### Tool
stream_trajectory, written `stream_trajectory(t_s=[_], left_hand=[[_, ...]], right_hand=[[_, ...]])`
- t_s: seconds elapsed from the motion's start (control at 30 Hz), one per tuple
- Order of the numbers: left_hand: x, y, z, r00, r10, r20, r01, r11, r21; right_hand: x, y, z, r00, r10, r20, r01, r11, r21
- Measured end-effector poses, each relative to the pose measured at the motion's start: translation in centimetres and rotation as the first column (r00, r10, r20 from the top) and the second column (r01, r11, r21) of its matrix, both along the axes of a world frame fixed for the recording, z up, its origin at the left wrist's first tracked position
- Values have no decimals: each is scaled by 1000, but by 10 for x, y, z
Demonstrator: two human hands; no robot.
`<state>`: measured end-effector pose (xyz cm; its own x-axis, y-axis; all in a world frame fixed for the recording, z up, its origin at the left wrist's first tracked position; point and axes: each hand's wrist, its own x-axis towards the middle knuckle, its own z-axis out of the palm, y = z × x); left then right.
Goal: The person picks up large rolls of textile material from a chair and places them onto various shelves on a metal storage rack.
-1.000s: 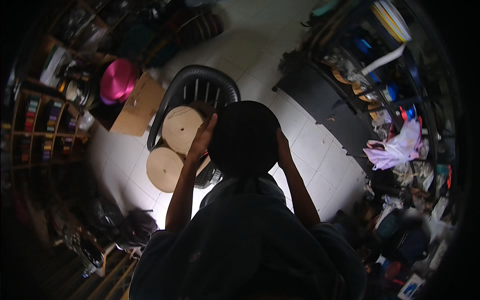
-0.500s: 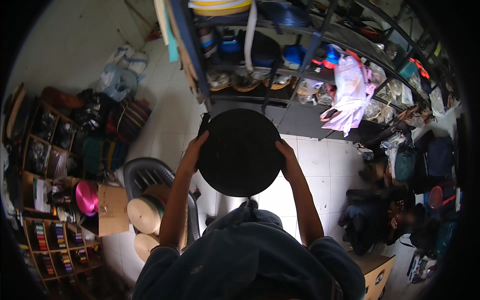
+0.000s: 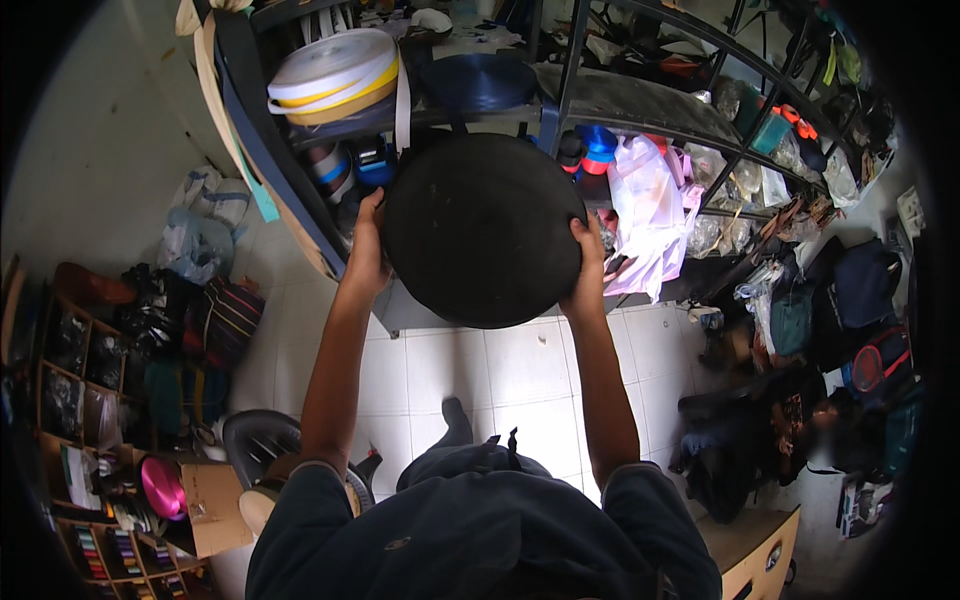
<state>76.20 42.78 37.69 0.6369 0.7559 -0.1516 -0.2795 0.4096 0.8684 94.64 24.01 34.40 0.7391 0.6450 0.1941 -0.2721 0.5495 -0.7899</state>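
Both hands grasp a large black round roll of webbing [image 3: 483,228] by its rim, left hand [image 3: 367,250] and right hand [image 3: 588,268] on opposite sides, before a dark metal shelf rack [image 3: 560,95].

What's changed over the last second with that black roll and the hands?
The big black roll has been carried up from above the plastic chair to the metal shelf rack, now level with its shelf of tape rolls. The left hand and right hand kept their grip on its opposite edges throughout.
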Motion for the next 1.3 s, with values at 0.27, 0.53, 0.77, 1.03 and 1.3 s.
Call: stream_trajectory(t_s=[0.27, 0.53, 0.77, 1.03, 1.3], left_hand=[[63, 52, 9, 978, -3, 209, -22, 993, 113], [101, 87, 15, 960, 43, 277, -60, 997, 54], [115, 63, 42, 935, 179, 307, -203, 978, 50], [139, 105, 64, 920, 158, 359, -185, 982, 43], [164, 139, 95, 957, 123, 262, -159, 980, 123]], right_hand=[[50, 56, 27, 996, -32, -82, 32, 999, -7], [84, 99, 36, 998, -30, -62, 30, 1000, 4], [102, 97, 62, 999, -9, -33, 10, 999, 40], [140, 131, 87, 991, 96, -94, -90, 993, 72], [174, 177, 103, 989, 112, -100, -110, 994, 25]])
